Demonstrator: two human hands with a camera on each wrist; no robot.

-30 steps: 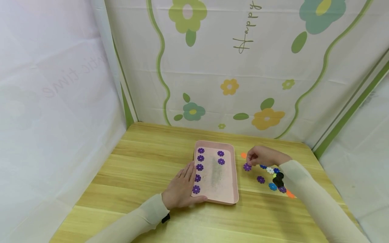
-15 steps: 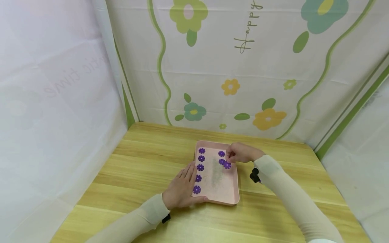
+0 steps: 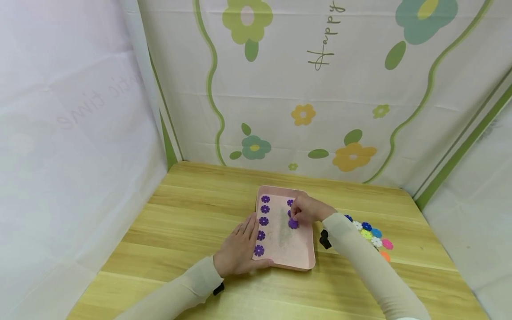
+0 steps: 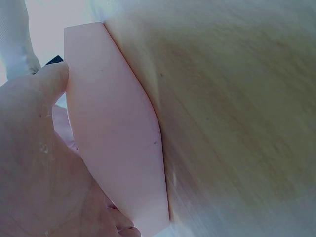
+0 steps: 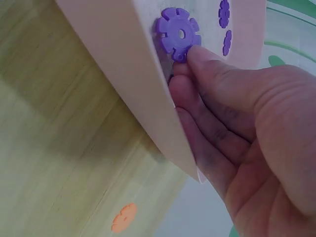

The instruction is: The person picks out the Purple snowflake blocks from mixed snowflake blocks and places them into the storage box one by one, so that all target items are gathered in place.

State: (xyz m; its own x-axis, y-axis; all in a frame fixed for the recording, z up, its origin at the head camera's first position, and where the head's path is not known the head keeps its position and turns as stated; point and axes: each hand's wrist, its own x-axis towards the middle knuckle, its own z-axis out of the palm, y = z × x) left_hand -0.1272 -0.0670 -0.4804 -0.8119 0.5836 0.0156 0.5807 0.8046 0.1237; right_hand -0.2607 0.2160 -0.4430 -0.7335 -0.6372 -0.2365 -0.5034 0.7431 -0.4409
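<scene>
A shallow pink tray (image 3: 286, 262) holds a column of several purple snowflake discs (image 3: 264, 221) along its left side. My left hand (image 3: 238, 246) rests on the tray's near left corner, fingers straight along the left wall and thumb over the front rim. My right hand (image 3: 308, 209) reaches over the right wall and pinches a purple snowflake disc (image 5: 178, 33) by its edge between thumb and forefinger, close over the tray floor. Behind it in the tray are two more purple discs (image 5: 224, 14), partly covered by my hand in the head view.
Right of the tray, several loose discs lie on the wooden table (image 3: 192, 213), among them a pink disc (image 3: 387, 244), a yellow disc (image 3: 366, 234) and a blue disc (image 3: 376, 233). My right forearm covers part of them. A printed curtain (image 3: 280, 129) stands behind the table.
My right hand has moved left from the loose discs into the tray, carrying the purple snowflake disc, then slightly lower along the right column. My left hand has stayed on the tray.
</scene>
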